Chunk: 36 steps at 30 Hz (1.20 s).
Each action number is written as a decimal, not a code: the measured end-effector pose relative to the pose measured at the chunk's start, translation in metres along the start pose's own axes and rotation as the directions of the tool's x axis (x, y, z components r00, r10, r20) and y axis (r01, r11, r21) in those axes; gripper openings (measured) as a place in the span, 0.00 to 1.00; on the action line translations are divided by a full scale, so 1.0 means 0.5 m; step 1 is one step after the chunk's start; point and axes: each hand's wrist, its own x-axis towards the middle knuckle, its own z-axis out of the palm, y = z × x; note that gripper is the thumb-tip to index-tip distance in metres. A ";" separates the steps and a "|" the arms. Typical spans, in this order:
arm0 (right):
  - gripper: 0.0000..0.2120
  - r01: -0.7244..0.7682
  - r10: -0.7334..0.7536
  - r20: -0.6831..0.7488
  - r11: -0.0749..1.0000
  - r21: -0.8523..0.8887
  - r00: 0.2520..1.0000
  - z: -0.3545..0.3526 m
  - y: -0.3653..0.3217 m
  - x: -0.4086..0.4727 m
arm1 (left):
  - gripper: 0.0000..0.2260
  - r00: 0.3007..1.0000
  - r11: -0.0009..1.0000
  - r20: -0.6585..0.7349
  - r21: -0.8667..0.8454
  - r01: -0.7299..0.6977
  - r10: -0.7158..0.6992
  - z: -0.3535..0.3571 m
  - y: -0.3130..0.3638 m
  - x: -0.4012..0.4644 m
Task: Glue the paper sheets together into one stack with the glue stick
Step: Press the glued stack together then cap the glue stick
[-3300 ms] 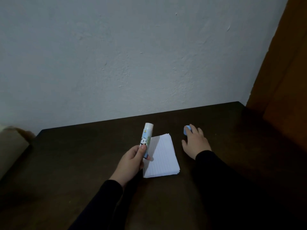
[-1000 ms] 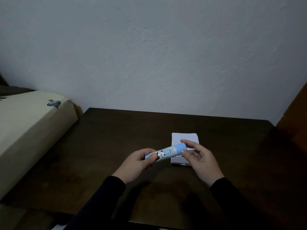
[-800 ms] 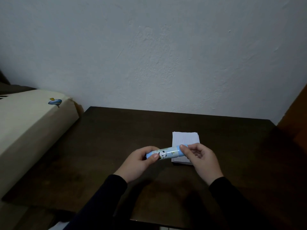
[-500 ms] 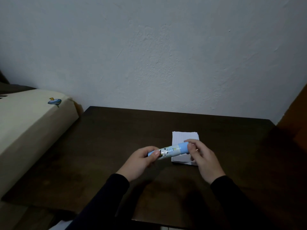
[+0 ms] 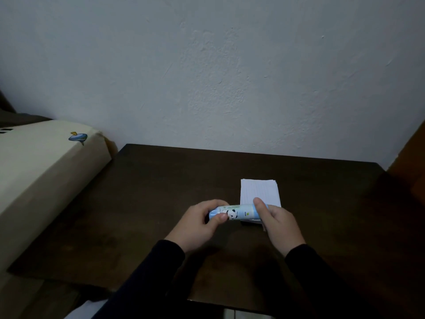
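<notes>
Two hands: both were on the glue stick [image 5: 234,212], which was held level above the dark counter [image 5: 161,192], just in front of the paper sheets [image 5: 259,191].
Left grip: the left hand [image 5: 200,223] was curled round the stick's left end, thumb lying across the panda print, fingers wrapped behind.
Right grip: the right hand [image 5: 277,221] was closed over the stick's right end, thumb on top; whether a cap sat under those fingers could not be told.
Paper: the sheets lay as one neat white pile flat on the counter, well toward the wall [image 5: 218,77], its near edge hidden behind the stick and the right hand.
Step in hand: it looked like the end of the stick was being worked, either the cap or the twist base; which one could not be judged from this view.
Doing it well: the left hand should have braced the barrel while the right turned or pulled straight along its axis, not at an angle, so the glue core stayed whole.
Care: only a short length of glue should have been wound out, since a long soft core would likely smear or snap.
Progress: no sheet appeared lifted or spread, so gluing seemed not yet begun.
Nearby: a pale mattress [image 5: 39,171] sat beside the counter's left edge.
</notes>
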 end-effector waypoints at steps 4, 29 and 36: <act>0.23 -0.070 0.071 -0.014 0.997 0.018 0.997 0.002 0.000 0.003 | 0.10 0.999 1.000 0.035 0.007 -0.004 0.004 0.000 -0.005 0.006; 0.19 -0.111 0.105 0.105 0.992 0.051 0.989 -0.007 0.005 0.030 | 0.09 1.000 1.000 -0.018 -0.004 0.021 -0.021 0.003 -0.004 0.025; 0.22 -0.217 0.205 0.119 0.971 0.097 0.971 0.000 0.000 0.029 | 0.10 0.999 0.999 0.025 0.035 0.035 -0.036 -0.002 0.000 0.023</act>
